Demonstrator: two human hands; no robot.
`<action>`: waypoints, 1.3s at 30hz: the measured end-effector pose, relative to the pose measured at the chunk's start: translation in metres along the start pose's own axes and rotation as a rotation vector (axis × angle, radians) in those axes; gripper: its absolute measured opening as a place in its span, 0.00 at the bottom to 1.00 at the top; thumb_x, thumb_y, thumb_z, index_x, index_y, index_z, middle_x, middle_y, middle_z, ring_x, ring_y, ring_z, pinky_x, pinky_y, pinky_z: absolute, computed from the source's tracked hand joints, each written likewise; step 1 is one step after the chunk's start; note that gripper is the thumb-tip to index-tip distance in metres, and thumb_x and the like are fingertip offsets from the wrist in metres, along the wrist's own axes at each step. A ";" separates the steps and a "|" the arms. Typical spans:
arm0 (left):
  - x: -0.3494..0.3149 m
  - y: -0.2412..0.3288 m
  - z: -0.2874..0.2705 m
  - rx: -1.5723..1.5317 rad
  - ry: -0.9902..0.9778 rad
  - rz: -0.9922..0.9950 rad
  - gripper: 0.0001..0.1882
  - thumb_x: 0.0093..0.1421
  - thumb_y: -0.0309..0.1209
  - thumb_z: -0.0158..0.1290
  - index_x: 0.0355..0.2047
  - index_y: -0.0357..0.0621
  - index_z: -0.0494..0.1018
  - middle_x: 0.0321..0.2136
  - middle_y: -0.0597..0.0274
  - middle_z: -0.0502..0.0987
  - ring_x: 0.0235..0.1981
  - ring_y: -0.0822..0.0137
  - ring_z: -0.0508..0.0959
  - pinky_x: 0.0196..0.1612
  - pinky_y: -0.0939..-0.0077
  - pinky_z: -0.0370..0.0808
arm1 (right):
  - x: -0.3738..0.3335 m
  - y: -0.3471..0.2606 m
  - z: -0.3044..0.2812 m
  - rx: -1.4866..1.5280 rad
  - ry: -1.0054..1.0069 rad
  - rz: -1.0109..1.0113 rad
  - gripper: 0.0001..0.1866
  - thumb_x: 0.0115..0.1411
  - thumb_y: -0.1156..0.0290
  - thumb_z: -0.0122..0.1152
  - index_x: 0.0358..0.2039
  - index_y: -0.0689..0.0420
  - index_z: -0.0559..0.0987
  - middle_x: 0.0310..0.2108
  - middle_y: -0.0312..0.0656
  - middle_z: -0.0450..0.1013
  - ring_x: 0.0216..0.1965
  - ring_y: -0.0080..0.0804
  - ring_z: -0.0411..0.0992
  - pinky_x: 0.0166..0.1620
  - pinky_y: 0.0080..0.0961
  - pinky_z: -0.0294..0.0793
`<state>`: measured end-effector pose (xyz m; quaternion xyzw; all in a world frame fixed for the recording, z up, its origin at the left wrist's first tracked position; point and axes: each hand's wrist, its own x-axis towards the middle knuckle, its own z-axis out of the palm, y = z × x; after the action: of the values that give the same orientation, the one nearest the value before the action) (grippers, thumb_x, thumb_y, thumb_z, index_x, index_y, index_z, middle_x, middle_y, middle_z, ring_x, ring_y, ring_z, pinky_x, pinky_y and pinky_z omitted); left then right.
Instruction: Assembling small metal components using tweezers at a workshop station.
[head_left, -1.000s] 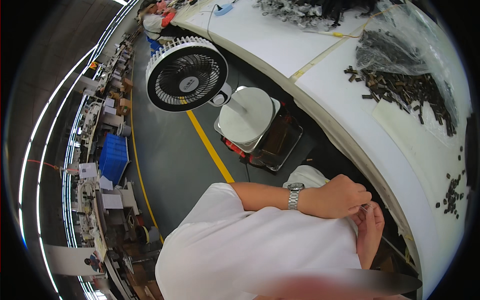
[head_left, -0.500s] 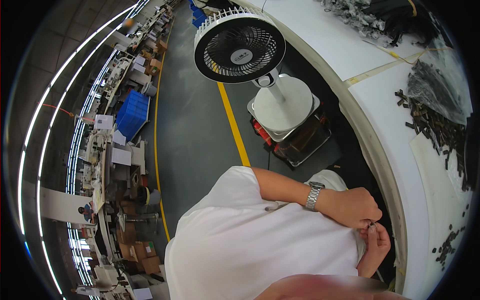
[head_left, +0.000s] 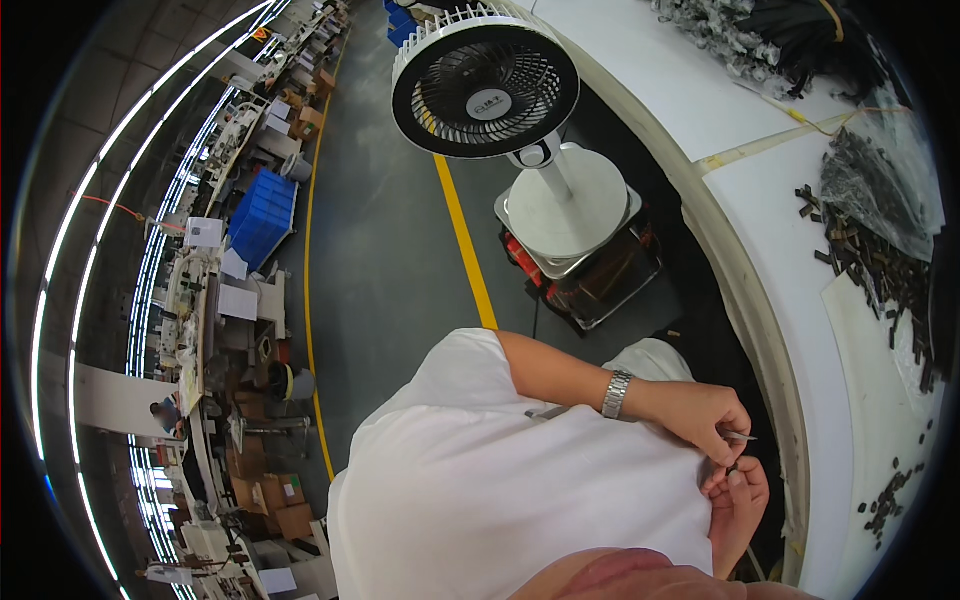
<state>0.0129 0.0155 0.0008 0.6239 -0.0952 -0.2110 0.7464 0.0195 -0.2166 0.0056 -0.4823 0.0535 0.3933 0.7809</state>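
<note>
While the left hand (head_left: 712, 422) grips a thin grey pointed object (head_left: 740, 436) in curled fingers, the right hand (head_left: 738, 492) pinches a small dark piece (head_left: 733, 470) just beside it, near the white table (head_left: 770, 230).

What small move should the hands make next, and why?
Perhaps turn the slim pointed tool in the left hand toward the small dark piece that the right hand appears to pinch: the hands are close together, but the tool's tip points away from that piece.
</note>
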 end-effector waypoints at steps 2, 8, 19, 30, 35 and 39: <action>-0.001 -0.002 0.008 -0.141 -0.058 -0.037 0.08 0.57 0.29 0.61 0.29 0.35 0.79 0.26 0.61 0.85 0.27 0.74 0.82 0.34 0.77 0.76 | -0.008 0.000 0.001 -0.071 0.037 -0.031 0.07 0.67 0.75 0.62 0.41 0.63 0.74 0.29 0.44 0.78 0.29 0.29 0.77 0.38 0.25 0.79; -0.001 -0.003 0.010 -0.058 -0.106 -0.065 0.08 0.61 0.28 0.60 0.32 0.34 0.77 0.25 0.63 0.84 0.28 0.78 0.81 0.34 0.79 0.76 | -0.018 0.007 0.011 -0.420 0.247 -0.188 0.04 0.67 0.84 0.59 0.39 0.63 0.74 0.27 0.43 0.80 0.27 0.24 0.77 0.36 0.20 0.77; 0.006 0.003 -0.008 -0.098 -0.132 -0.319 0.07 0.61 0.27 0.63 0.36 0.36 0.78 0.28 0.70 0.79 0.30 0.81 0.74 0.33 0.85 0.70 | -0.015 0.001 0.021 -0.435 0.209 -0.137 0.03 0.65 0.82 0.62 0.37 0.63 0.76 0.31 0.41 0.84 0.36 0.20 0.82 0.43 0.19 0.80; 0.019 0.009 0.019 0.364 -0.102 -0.185 0.04 0.55 0.22 0.57 0.28 0.38 0.72 0.23 0.71 0.72 0.24 0.81 0.67 0.27 0.82 0.65 | -0.025 -0.002 0.017 -0.900 0.266 -0.323 0.07 0.60 0.82 0.65 0.37 0.61 0.77 0.33 0.44 0.84 0.36 0.36 0.86 0.38 0.26 0.84; 0.025 -0.006 0.024 0.468 0.055 0.028 0.04 0.54 0.21 0.56 0.29 0.35 0.72 0.22 0.66 0.73 0.23 0.78 0.68 0.25 0.78 0.67 | -0.010 0.010 0.011 -0.981 0.371 -0.451 0.09 0.61 0.82 0.65 0.40 0.61 0.75 0.31 0.47 0.83 0.34 0.42 0.85 0.37 0.30 0.84; 0.028 -0.004 0.021 0.316 0.155 -0.105 0.03 0.63 0.21 0.57 0.32 0.35 0.73 0.26 0.64 0.77 0.20 0.79 0.70 0.23 0.80 0.65 | 0.023 0.023 -0.007 -0.966 0.364 -0.650 0.09 0.65 0.82 0.63 0.43 0.61 0.75 0.29 0.46 0.81 0.31 0.38 0.84 0.34 0.28 0.83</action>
<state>0.0288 -0.0161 -0.0020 0.7519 -0.0368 -0.1833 0.6322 0.0226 -0.2039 -0.0252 -0.8331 -0.1481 0.0259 0.5323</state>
